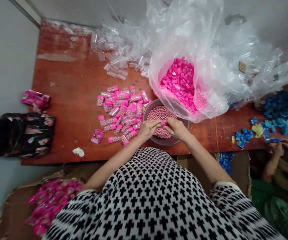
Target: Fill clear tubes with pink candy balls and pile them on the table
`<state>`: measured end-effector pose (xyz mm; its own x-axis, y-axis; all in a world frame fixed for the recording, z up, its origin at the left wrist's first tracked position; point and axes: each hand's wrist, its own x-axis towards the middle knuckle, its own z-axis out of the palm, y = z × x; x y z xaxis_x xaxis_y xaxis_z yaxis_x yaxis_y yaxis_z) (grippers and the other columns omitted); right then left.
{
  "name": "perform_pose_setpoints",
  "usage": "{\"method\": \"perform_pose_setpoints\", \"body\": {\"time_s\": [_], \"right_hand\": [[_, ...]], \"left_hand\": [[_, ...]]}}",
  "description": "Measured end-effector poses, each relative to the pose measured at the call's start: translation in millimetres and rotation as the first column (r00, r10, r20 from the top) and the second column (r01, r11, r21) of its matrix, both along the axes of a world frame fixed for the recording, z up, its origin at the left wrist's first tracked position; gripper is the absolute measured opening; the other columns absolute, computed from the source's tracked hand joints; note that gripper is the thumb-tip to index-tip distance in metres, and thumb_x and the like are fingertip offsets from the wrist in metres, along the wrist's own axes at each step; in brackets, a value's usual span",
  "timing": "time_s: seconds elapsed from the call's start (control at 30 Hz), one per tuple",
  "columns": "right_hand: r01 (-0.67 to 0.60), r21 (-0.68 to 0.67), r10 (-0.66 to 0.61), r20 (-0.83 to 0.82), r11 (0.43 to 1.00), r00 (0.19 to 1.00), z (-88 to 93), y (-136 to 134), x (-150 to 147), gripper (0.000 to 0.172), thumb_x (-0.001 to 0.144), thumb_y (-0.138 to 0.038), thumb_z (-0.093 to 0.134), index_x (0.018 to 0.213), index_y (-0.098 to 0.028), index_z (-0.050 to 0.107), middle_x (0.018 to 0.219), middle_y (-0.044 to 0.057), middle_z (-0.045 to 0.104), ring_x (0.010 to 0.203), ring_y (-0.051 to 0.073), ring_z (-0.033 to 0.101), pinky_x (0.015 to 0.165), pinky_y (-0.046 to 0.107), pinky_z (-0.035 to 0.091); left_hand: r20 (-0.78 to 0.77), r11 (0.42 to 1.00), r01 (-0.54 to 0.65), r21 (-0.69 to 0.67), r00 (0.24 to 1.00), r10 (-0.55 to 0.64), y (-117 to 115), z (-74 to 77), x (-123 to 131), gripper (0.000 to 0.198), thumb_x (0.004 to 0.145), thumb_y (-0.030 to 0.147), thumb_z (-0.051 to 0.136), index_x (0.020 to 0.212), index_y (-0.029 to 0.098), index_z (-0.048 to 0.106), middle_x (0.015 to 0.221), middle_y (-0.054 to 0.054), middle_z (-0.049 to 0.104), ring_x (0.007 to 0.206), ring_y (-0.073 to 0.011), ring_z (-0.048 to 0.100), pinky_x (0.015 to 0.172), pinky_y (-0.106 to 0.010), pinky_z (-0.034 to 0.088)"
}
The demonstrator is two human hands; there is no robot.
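Observation:
Both my hands are closed and meet over a grey bowl of small pink beads. A bright pink cap shows between my fingertips. My right hand pinches this cap from the right. My left hand has its fingers pressed together at the cap's left side; whatever lies inside them is hidden. Just left of the bowl lies a pile of clear, bead-filled tubes with pink caps. Behind the bowl, an open plastic bag holds many loose pink caps and overhangs the bowl's back rim.
Clear tubes without caps are heaped at the back of the wooden table. A patterned black bag sits at its left end. Pink packets fill a box below. Rightward are blue pieces and a co-worker's hands.

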<state>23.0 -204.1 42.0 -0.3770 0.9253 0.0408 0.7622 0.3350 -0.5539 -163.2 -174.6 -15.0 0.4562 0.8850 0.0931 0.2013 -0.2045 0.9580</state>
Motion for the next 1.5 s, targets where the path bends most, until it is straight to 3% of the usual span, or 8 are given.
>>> {"method": "perform_pose_setpoints", "body": {"time_s": [0.23,0.37,0.5,0.77,0.97,1.2,1.37,1.5], "right_hand": [[0.079,-0.189,-0.135,-0.301,0.979,0.944,6.2,3,-6,0.02,0.082,-0.036,0.06,0.086,-0.017,0.063,0.078,0.005,0.062,0.073,0.016,0.056,0.072,0.029,0.043],[0.032,-0.526,-0.458,-0.708,0.85,0.538,3.0,-3,-9,0.043,0.071,-0.037,0.072,0.11,-0.024,0.062,0.086,0.001,0.068,0.081,0.017,0.063,0.083,0.035,0.048],[-0.004,-0.671,-0.649,-0.718,0.741,0.253,-7.8,-4,-11,0.037,0.062,-0.034,0.079,0.095,-0.022,0.068,0.076,-0.001,0.069,0.07,0.014,0.065,0.078,0.034,0.052],[-0.354,-0.847,-0.83,-0.496,0.397,0.255,-6.3,10,-22,0.033,0.067,-0.036,0.074,0.092,-0.016,0.064,0.087,0.005,0.07,0.084,0.018,0.066,0.081,0.038,0.054],[-0.248,-0.851,-0.877,-0.48,0.462,0.016,-14.9,9,-43,0.018,0.063,-0.023,0.072,0.076,-0.015,0.064,0.076,0.001,0.069,0.075,0.015,0.064,0.082,0.037,0.055],[-0.239,-0.891,-0.917,-0.399,0.386,0.01,-25.5,25,-46,0.017,0.072,-0.032,0.061,0.08,-0.017,0.063,0.07,0.002,0.069,0.069,0.016,0.066,0.077,0.037,0.057],[-0.426,-0.869,-0.925,-0.346,0.252,0.158,-23.8,41,-34,0.026,0.08,-0.04,0.055,0.093,-0.017,0.061,0.08,0.005,0.07,0.078,0.018,0.068,0.08,0.037,0.056],[-0.385,-0.882,-0.932,-0.341,0.273,0.121,-23.7,44,-34,0.025,0.08,-0.038,0.054,0.091,-0.017,0.061,0.076,0.004,0.07,0.073,0.018,0.068,0.08,0.039,0.056]], "left_hand": [[0.133,0.961,-0.021,-0.276,0.989,0.06,4,0.7,-3,0.033,0.072,0.043,0.067,0.093,0.019,0.074,0.093,-0.006,0.074,0.083,-0.0203,0.069,0.078,-0.031,0.053],[0.253,0.816,-0.092,-0.57,0.926,0.281,10,0.8,-4,0.051,0.064,0.05,0.072,0.101,0.015,0.072,0.094,-0.007,0.074,0.076,-0.0204,0.068,0.075,-0.036,0.055],[0.232,0.864,-0.084,-0.496,0.946,0.225,13,5.0,-7,0.044,0.064,0.048,0.073,0.095,0.016,0.074,0.096,-0.007,0.073,0.085,-0.0217,0.068,0.082,-0.036,0.054],[0.147,0.997,-0.057,-0.061,0.987,0.065,12,10.0,-9,0.021,0.08,0.036,0.063,0.093,0.023,0.074,0.093,-0.005,0.072,0.091,-0.0183,0.065,0.085,-0.034,0.053],[0.128,0.992,-0.083,0.093,0.989,0.071,13,7.5,-9,0.019,0.085,0.03,0.058,0.093,0.021,0.072,0.086,-0.004,0.073,0.083,-0.0167,0.066,0.08,-0.033,0.053],[0.015,0.982,-0.184,-0.046,0.983,0.184,20,8.1,-1,0.021,0.084,0.031,0.057,0.093,0.022,0.073,0.091,-0.005,0.073,0.084,-0.0181,0.066,0.081,-0.033,0.052],[-0.009,0.954,-0.184,-0.238,0.982,0.187,32,7.3,-4,0.021,0.08,0.031,0.061,0.092,0.021,0.074,0.094,-0.005,0.073,0.087,-0.0192,0.067,0.083,-0.032,0.052],[0.016,0.95,-0.188,-0.251,0.98,0.198,34,9.3,-4,0.021,0.079,0.031,0.062,0.092,0.019,0.075,0.094,-0.006,0.073,0.087,-0.0198,0.068,0.083,-0.032,0.052]]}}
